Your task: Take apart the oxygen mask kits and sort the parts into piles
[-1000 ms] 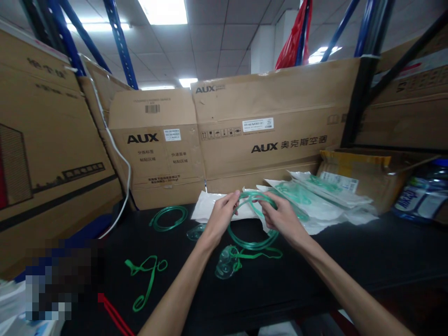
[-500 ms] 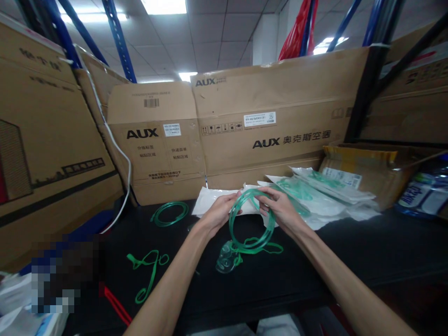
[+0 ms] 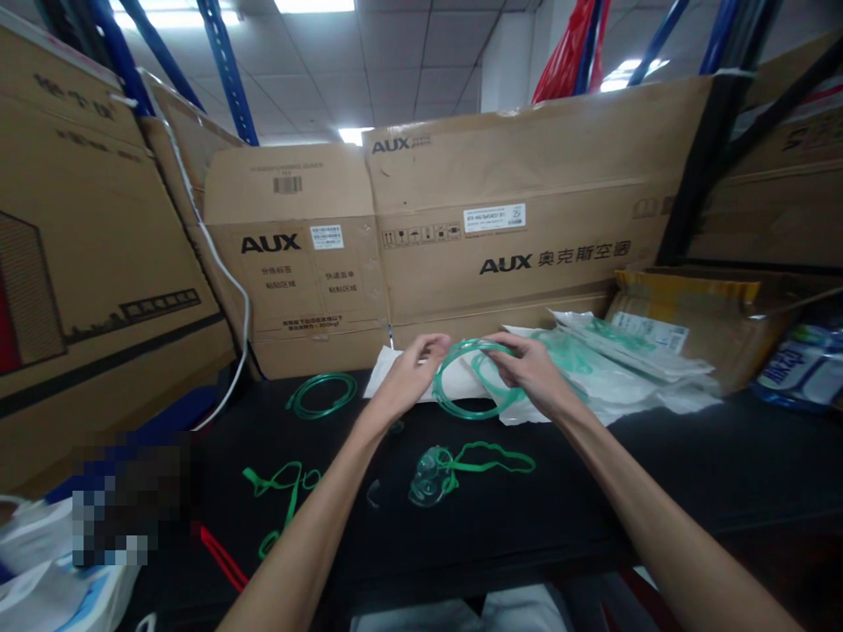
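My right hand (image 3: pixel 535 373) is closed on the upper right of a coil of clear green tubing (image 3: pixel 454 411), which hangs above the black tabletop. Beside the coil's left edge is my left hand (image 3: pixel 412 373), its fingers loosely bent and apart, seemingly off the tubing. Below them lies a clear plastic face mask (image 3: pixel 429 478) with a green elastic strap (image 3: pixel 500 449). A second coil of green tubing (image 3: pixel 322 412) rests on the table to the left. In front of it a loose green strap (image 3: pixel 290 491) is partly hidden by my left forearm.
White packets with green contents (image 3: pixel 612 351) are piled at the right rear, near an opened cardboard box (image 3: pixel 711 325) and a blue bottle (image 3: pixel 800 369). Large cardboard panels (image 3: pixel 527 175) stand behind the black table (image 3: pixel 553 518). A white cable (image 3: pixel 230 285) runs down the left.
The held coil has risen and tilted flatter, showing more of the mask and strap below. My left fingers have loosened from the coil's left side; my right hand still holds it.
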{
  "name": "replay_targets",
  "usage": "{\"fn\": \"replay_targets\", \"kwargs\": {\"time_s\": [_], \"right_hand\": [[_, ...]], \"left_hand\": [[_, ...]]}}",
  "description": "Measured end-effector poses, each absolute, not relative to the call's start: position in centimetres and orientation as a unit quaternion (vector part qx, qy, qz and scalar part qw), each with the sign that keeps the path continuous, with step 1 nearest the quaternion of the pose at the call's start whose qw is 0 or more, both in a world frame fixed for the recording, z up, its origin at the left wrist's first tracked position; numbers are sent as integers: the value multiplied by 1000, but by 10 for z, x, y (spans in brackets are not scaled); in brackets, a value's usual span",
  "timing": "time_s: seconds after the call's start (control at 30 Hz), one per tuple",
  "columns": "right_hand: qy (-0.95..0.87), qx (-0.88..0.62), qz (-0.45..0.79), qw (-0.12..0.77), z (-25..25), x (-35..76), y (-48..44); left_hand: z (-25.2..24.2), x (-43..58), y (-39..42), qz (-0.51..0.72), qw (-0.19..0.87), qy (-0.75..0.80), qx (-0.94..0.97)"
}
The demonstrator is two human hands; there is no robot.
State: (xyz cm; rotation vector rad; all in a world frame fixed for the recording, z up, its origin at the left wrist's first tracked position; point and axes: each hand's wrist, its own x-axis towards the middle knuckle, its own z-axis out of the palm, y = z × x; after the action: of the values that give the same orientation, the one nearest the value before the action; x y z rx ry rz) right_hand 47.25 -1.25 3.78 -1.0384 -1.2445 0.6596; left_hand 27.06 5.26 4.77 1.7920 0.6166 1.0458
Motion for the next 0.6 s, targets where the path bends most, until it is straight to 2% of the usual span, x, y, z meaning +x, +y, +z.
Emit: {"fn": "replay_targets", "kwargs": {"time_s": [0.17, 0.33, 0.47, 0.6], "right_hand": [[-534, -472, 289, 639, 32, 466, -6], [-534, -472, 332, 618, 10, 459, -17], [-508, -469, 400, 602, 10, 458, -26], [-475, -451, 482, 581, 33, 449, -10]], "left_hand": [[33, 286, 45, 383, 461, 291, 746], [14, 296, 49, 418, 507, 319, 683], [20, 294, 52, 437, 518, 347, 648], [40, 280, 72, 437, 495, 401, 635]]}}
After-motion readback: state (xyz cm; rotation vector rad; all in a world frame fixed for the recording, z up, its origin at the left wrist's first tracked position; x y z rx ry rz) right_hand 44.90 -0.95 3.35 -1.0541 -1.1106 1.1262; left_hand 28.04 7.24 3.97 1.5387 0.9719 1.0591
